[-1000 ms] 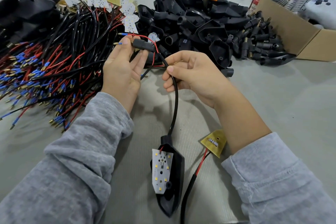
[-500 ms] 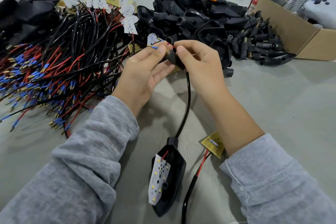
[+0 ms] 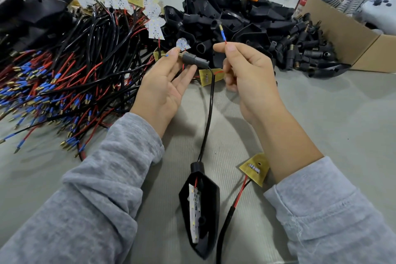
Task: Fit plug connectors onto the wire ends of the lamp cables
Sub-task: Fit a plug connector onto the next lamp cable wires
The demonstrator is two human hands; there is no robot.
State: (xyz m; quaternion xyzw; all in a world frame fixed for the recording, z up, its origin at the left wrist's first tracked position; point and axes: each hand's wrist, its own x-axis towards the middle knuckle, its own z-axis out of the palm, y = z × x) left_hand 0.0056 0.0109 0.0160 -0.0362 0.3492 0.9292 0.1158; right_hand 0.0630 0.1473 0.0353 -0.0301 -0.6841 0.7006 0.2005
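A grey table [image 3: 321,126] is seen. A tangle of red and black cables [image 3: 70,83] is spread at nine to ten o'clock, a heap of black lamp housings [image 3: 231,17] is piled at twelve, and a cardboard box [image 3: 351,38] is set at two. At six, one lamp housing [image 3: 211,201] and a yellow circuit board [image 3: 255,169] are laid.

Assembly workshop: bulk wire pile [image 3: 64,83], lamp housings [image 3: 231,19]
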